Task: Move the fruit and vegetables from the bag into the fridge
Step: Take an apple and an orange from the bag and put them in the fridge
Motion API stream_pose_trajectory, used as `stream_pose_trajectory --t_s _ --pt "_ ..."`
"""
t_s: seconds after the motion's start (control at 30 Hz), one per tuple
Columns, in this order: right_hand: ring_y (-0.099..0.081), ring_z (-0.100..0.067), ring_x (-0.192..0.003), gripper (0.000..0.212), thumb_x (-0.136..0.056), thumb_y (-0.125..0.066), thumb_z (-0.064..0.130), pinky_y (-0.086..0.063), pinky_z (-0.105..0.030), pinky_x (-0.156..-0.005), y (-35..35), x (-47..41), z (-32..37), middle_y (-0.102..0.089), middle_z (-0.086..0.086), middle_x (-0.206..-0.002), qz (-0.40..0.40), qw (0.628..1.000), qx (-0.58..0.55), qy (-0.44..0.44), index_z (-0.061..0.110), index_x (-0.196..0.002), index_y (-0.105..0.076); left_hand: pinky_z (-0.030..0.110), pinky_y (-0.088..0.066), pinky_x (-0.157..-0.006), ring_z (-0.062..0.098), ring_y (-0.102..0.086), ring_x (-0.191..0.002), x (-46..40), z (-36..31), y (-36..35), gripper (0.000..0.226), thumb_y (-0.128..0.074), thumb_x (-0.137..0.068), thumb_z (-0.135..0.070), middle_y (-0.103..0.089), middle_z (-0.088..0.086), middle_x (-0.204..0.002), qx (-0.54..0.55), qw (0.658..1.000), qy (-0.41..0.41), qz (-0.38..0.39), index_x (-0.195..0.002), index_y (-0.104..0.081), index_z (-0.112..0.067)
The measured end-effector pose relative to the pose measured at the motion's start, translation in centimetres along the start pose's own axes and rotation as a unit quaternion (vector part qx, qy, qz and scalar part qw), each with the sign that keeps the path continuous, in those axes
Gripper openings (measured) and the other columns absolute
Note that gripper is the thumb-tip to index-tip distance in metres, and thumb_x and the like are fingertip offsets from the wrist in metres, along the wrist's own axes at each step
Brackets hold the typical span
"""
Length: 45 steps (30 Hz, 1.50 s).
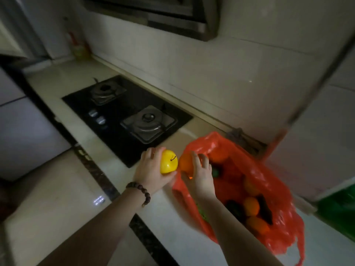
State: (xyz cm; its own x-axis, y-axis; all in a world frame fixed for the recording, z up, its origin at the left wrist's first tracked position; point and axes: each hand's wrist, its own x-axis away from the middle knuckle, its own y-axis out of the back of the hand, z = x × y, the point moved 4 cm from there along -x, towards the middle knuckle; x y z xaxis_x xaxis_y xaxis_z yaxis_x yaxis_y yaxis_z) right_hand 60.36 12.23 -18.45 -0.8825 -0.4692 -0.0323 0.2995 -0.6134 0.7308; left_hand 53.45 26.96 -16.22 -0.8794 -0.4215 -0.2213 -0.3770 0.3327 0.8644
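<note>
A red plastic bag (276, 198) lies open on the pale countertop (169, 214) at the right. Inside it I see several oranges (251, 206) and dark vegetables (266, 209). My left hand (151, 171) holds a yellow apple (169, 161) just left of the bag's mouth. My right hand (201, 173) grips an orange (186, 163) at the bag's near-left rim, touching the apple. A bead bracelet is on my left wrist.
A black two-burner gas hob (126, 116) is set into the countertop behind my hands. A range hood (153, 14) hangs above. A white fridge side (317, 150) stands at the right, with something green (338, 212) below it. A bottle (80, 48) stands in the far corner.
</note>
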Motion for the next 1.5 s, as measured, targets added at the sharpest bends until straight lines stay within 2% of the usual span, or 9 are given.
stream_pose_trajectory --t_s 0.17,0.53,0.67,0.73,0.87,1.03,1.17,1.27,1.5 --pt "-0.028 -0.029 -0.131 0.075 -0.085 -0.062 0.029 -0.035 -0.040 -0.104 -5.4 -1.6 9.1 -0.023 -0.006 -0.147 0.045 0.993 0.004 0.110 0.031 -0.146 -0.019 0.035 -0.045 -0.091 0.022 -0.040 -0.117 2.8 7.7 7.0 0.085 -0.076 -0.067 -0.047 -0.039 0.004 -0.128 0.011 0.992 0.120 -0.044 -0.136 -0.031 -0.024" --pt "-0.034 -0.024 -0.126 0.072 -0.085 -0.063 0.041 -0.046 -0.040 -0.094 -25.2 0.5 32.2 -0.021 0.002 -0.146 0.144 0.942 -0.048 0.298 0.037 -0.141 -0.019 0.025 -0.034 -0.086 0.022 -0.038 -0.118 11.6 30.5 23.9 0.068 -0.073 -0.073 -0.042 -0.043 0.001 -0.126 -0.015 0.931 0.303 -0.204 -0.129 -0.041 -0.021" --pt "-0.036 -0.030 -0.127 0.071 -0.084 -0.065 0.035 -0.038 -0.039 -0.098 -32.3 1.2 41.3 -0.026 -0.008 -0.147 0.147 0.924 -0.030 0.352 0.026 -0.144 -0.027 0.021 -0.026 -0.080 0.021 -0.043 -0.108 13.5 41.7 28.3 0.066 -0.042 -0.068 -0.072 -0.045 -0.007 -0.116 -0.158 0.914 0.333 -0.173 -0.117 -0.047 -0.030" --pt "-0.040 -0.034 -0.122 0.071 -0.083 -0.068 0.030 -0.038 -0.039 -0.096 -35.2 1.3 45.7 -0.032 -0.014 -0.143 0.147 0.916 -0.049 0.371 0.019 -0.143 -0.033 0.022 -0.025 -0.076 0.021 -0.044 -0.102 14.4 46.7 30.8 0.067 -0.032 -0.066 -0.075 -0.045 -0.007 -0.111 -0.184 0.898 0.360 -0.174 -0.112 -0.049 -0.030" --pt "-0.042 -0.035 -0.119 0.068 -0.082 -0.069 0.029 -0.041 -0.043 -0.095 -39.5 0.9 52.9 -0.035 -0.014 -0.140 0.153 0.903 -0.080 0.392 0.018 -0.141 -0.037 0.023 -0.026 -0.077 0.020 -0.043 -0.104 14.3 51.7 37.0 0.058 -0.044 -0.072 -0.065 -0.044 -0.005 -0.115 -0.150 0.889 0.372 -0.222 -0.114 -0.048 -0.025" --pt "-0.041 -0.036 -0.120 0.069 -0.081 -0.071 0.025 -0.044 -0.045 -0.092 -43.4 -2.4 60.0 -0.033 -0.011 -0.141 0.137 0.895 -0.094 0.415 0.020 -0.140 -0.036 0.029 -0.035 -0.088 0.025 -0.038 -0.118 12.4 55.1 42.7 0.076 -0.072 -0.074 -0.045 -0.039 0.006 -0.132 -0.042 0.888 0.357 -0.288 -0.135 -0.034 -0.020" --pt "-0.037 -0.035 -0.125 0.071 -0.080 -0.071 0.024 -0.045 -0.039 -0.090 -46.9 -6.9 65.1 -0.029 -0.011 -0.145 0.128 0.890 -0.102 0.425 0.021 -0.141 -0.034 0.030 -0.037 -0.089 0.025 -0.037 -0.120 8.7 60.1 45.5 0.080 -0.074 -0.073 -0.044 -0.038 0.007 -0.134 -0.031 0.880 0.360 -0.308 -0.136 -0.032 -0.021" --pt "-0.037 -0.037 -0.125 0.073 -0.079 -0.072 0.024 -0.052 -0.047 -0.086 -49.9 -11.1 68.8 -0.029 -0.011 -0.144 0.130 0.880 -0.122 0.440 0.022 -0.141 -0.034 0.032 -0.039 -0.090 0.023 -0.036 -0.120 5.2 63.7 46.8 0.080 -0.076 -0.072 -0.043 -0.037 0.005 -0.134 -0.017 0.877 0.353 -0.327 -0.136 -0.032 -0.021" --pt "-0.039 -0.038 -0.123 0.071 -0.081 -0.071 0.023 -0.053 -0.042 -0.083 -55.3 -22.9 78.7 -0.029 -0.014 -0.143 0.122 0.862 -0.143 0.472 0.020 -0.141 -0.034 0.030 -0.038 -0.088 0.024 -0.036 -0.121 -5.8 73.0 52.4 0.080 -0.075 -0.071 -0.044 -0.037 0.005 -0.135 -0.034 0.858 0.352 -0.371 -0.136 -0.033 -0.020"
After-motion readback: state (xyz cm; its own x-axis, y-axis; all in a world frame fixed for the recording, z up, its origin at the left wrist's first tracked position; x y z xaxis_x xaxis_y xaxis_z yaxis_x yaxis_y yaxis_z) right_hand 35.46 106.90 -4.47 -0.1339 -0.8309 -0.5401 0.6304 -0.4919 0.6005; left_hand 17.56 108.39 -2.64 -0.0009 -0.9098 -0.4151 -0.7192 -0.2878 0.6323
